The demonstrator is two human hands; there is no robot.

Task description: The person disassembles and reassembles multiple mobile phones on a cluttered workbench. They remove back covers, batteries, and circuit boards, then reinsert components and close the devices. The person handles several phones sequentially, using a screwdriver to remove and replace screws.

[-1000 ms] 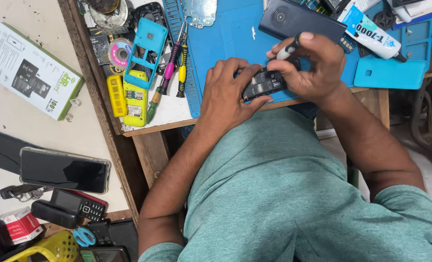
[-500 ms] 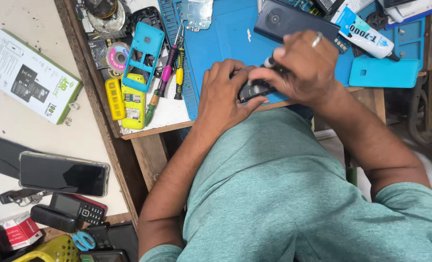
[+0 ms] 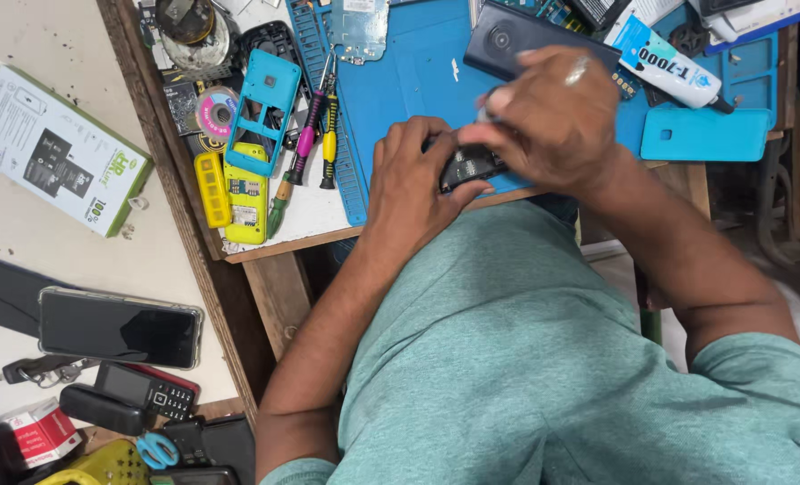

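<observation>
Both hands curl shut on a small dark phone: left hand beneath; right hand above

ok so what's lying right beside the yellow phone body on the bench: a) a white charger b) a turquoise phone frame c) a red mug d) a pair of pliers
b: the turquoise phone frame overlaps the top of the yellow phone body, left of the screwdrivers; no mug, pliers or charger lies there.
</observation>
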